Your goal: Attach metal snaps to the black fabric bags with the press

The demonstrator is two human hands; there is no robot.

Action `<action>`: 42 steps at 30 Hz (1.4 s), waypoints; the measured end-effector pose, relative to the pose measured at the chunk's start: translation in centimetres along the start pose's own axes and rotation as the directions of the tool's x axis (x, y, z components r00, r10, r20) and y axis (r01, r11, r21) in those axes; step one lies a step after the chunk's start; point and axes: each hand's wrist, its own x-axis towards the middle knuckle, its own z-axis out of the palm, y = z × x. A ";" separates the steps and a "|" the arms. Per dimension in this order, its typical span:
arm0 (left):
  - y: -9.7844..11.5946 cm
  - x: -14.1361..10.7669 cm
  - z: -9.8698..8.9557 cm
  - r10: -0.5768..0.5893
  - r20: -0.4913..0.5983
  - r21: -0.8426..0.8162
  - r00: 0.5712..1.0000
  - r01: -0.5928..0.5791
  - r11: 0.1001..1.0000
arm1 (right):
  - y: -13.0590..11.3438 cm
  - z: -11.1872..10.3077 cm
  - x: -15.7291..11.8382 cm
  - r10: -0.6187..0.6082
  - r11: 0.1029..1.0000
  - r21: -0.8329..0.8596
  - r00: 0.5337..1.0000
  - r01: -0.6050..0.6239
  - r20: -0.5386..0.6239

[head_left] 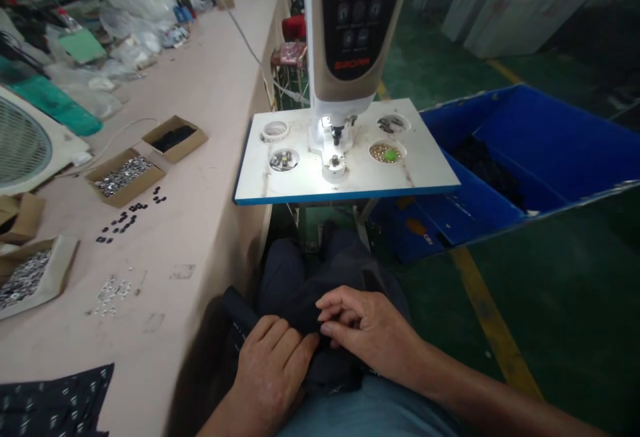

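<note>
A dark navy cloth piece point(333, 371) lies bunched across my lap. My left hand point(275, 365) is closed over it, fingers curled and thumb pointing inward. Close by on the right, my right hand point(367, 330) has its fingers bent toward the thumb just above the cloth; whatever may be between the fingertips is too small or hidden to make out. In front of my knees stands a snap-fastening machine point(350, 83) with a lit head over its white table point(300, 187). Round cups in that table hold small metal parts point(385, 152).
Along the left runs a long pale table point(220, 90) with cardboard boxes of metal parts point(125, 177), loose black pieces point(133, 213), silvery pieces point(113, 293) and printed dark cloth point(55, 400). A fan point(25, 140) stands there. Right of the machine is a blue bin point(560, 150) with dark cloth inside.
</note>
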 end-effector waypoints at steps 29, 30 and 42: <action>-0.2 -0.6 -1.4 -0.068 -0.055 -0.081 0.996 0.063 0.995 | -0.3 0.5 0.2 -0.306 0.901 -0.286 0.945 0.327 0.119; -0.2 -0.6 -1.4 -0.068 -0.061 -0.083 0.996 0.063 0.995 | -0.4 0.5 0.2 -0.317 0.888 -0.307 0.939 0.342 0.131; -0.1 -0.5 -0.8 -0.195 -0.029 -0.144 0.980 0.189 0.971 | -0.6 0.1 0.3 -0.317 0.842 -0.386 0.925 0.376 0.210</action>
